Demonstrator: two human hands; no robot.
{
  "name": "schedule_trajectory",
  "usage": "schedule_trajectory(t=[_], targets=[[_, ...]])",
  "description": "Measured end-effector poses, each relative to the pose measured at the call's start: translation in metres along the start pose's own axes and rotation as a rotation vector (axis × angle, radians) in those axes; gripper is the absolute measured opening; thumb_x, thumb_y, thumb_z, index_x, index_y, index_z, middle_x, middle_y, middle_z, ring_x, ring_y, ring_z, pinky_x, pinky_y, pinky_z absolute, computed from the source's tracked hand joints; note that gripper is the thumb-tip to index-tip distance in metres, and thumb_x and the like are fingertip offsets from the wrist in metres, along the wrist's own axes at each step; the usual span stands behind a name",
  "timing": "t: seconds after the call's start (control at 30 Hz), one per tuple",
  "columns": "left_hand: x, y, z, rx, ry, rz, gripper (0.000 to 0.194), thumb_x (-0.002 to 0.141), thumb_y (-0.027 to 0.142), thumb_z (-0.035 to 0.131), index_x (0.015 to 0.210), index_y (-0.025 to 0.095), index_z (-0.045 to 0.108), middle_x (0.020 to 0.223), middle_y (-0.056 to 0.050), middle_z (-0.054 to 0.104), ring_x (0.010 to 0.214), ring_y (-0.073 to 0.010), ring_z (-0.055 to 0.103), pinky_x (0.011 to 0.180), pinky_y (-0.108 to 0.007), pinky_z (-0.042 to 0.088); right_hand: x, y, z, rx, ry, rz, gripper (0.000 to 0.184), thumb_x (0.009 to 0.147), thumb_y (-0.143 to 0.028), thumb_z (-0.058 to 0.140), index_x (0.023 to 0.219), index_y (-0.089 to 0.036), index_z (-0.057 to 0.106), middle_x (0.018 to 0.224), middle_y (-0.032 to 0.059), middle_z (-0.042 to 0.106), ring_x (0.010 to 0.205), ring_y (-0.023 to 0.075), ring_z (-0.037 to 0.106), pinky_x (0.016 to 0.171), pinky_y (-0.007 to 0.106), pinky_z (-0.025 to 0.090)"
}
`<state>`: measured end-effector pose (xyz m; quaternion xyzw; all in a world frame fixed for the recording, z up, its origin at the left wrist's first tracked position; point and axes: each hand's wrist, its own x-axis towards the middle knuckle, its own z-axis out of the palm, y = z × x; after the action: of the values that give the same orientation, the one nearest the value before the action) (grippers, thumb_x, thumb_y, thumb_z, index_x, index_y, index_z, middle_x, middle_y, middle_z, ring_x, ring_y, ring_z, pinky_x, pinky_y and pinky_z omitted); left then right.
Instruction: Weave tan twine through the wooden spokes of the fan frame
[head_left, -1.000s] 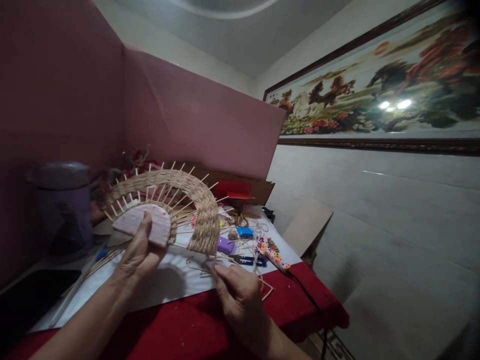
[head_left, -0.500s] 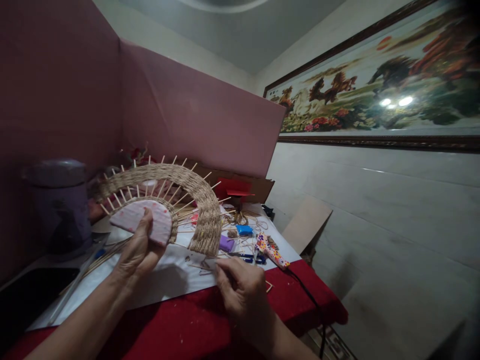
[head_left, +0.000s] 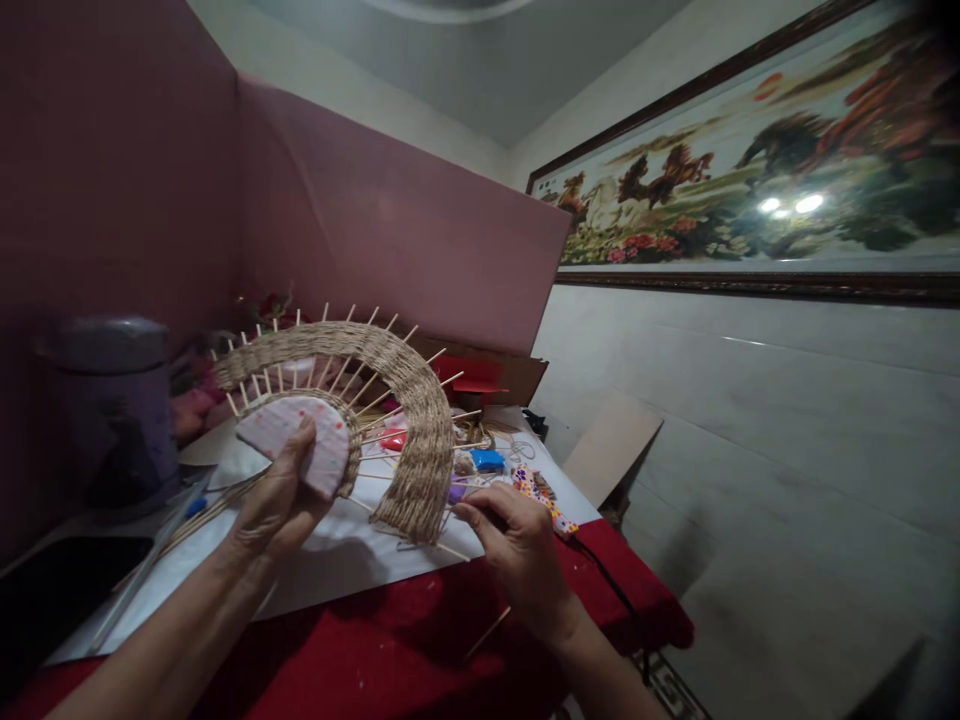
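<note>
My left hand (head_left: 289,500) grips a half-round woven fan (head_left: 429,430) by its base, thumb pressed on the pink-and-white fabric half-disc (head_left: 289,430). Thin wooden sticks spread from the half-disc and pass through a broad arc of woven tan twine, their tips poking out past it. An open gap shows the bare sticks between the arc and the narrow inner twine band. Beside the arc's lower right end, my right hand (head_left: 521,550) is closed in a pinch. A thin tan strand (head_left: 487,633), seemingly twine, shows below that hand; the fingers hide most of it.
Behind the fan lie a blue packet (head_left: 489,460), a purple packet (head_left: 457,490) and a flower-patterned glue gun (head_left: 540,495) with a black cord. A purple tumbler (head_left: 124,430) and a dark flat object (head_left: 71,570) stand left. Red cloth (head_left: 360,650) covers the table's front.
The fan has shifted slightly right and turned a little. My right hand has moved right and up from the arc's end, and a thin strand now shows below it.
</note>
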<state>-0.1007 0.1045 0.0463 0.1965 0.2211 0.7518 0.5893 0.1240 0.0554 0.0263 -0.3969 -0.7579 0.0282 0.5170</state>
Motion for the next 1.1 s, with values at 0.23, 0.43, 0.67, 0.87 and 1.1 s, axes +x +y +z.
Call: schedule_trajectory(t=[0.23, 0.43, 0.67, 0.87, 1.1], targets=[[0.001, -0.001, 0.0, -0.005, 0.052, -0.031, 0.012, 0.078, 0.01, 0.056, 0.086, 0.016, 0.062, 0.072, -0.001, 0.067, 0.058, -0.0101, 0.064, 0.058, -0.018, 0.055, 0.006, 0.017, -0.012, -0.104, 0.045, -0.055, 0.013, 0.084, -0.025, 0.054, 0.074, -0.019, 0.061, 0.069, 0.0012, 0.062, 0.065, 0.0128, 0.056, 0.061, 0.024, 0.04], [0.0, -0.003, 0.002, 0.021, 0.074, -0.009, 0.018, 0.073, 0.006, 0.06, 0.088, 0.016, 0.062, 0.073, 0.001, 0.068, 0.056, -0.0086, 0.063, 0.057, -0.018, 0.055, 0.009, 0.015, -0.02, -0.284, 0.033, -0.192, 0.012, 0.086, -0.022, 0.049, 0.082, -0.019, 0.06, 0.073, 0.004, 0.062, 0.069, 0.0146, 0.056, 0.064, 0.026, 0.039], [-0.002, -0.005, 0.003, 0.072, 0.009, -0.034, 0.013, 0.076, 0.006, 0.056, 0.082, 0.014, 0.063, 0.072, -0.002, 0.068, 0.057, -0.0121, 0.064, 0.055, -0.022, 0.056, 0.017, 0.008, -0.018, -0.545, -0.012, -0.357, 0.016, 0.087, -0.026, 0.049, 0.078, -0.019, 0.061, 0.069, 0.0033, 0.059, 0.064, 0.0139, 0.053, 0.059, 0.025, 0.035], [-0.003, -0.006, 0.004, 0.107, -0.006, -0.008, 0.011, 0.077, 0.009, 0.054, 0.081, 0.014, 0.063, 0.073, -0.003, 0.068, 0.058, -0.0115, 0.064, 0.055, -0.021, 0.056, 0.025, 0.004, -0.018, -0.578, -0.001, -0.384, 0.021, 0.087, -0.03, 0.048, 0.075, -0.019, 0.061, 0.067, 0.0025, 0.057, 0.06, 0.0118, 0.051, 0.057, 0.024, 0.031], [-0.001, -0.006, -0.002, 0.139, -0.063, -0.068, 0.013, 0.076, 0.009, 0.056, 0.086, 0.014, 0.064, 0.076, -0.005, 0.069, 0.059, -0.0143, 0.065, 0.056, -0.025, 0.057, 0.035, 0.007, -0.029, -0.416, -0.056, -0.219, 0.014, 0.085, -0.027, 0.051, 0.078, -0.019, 0.061, 0.072, 0.0028, 0.06, 0.068, 0.0131, 0.055, 0.062, 0.023, 0.037]])
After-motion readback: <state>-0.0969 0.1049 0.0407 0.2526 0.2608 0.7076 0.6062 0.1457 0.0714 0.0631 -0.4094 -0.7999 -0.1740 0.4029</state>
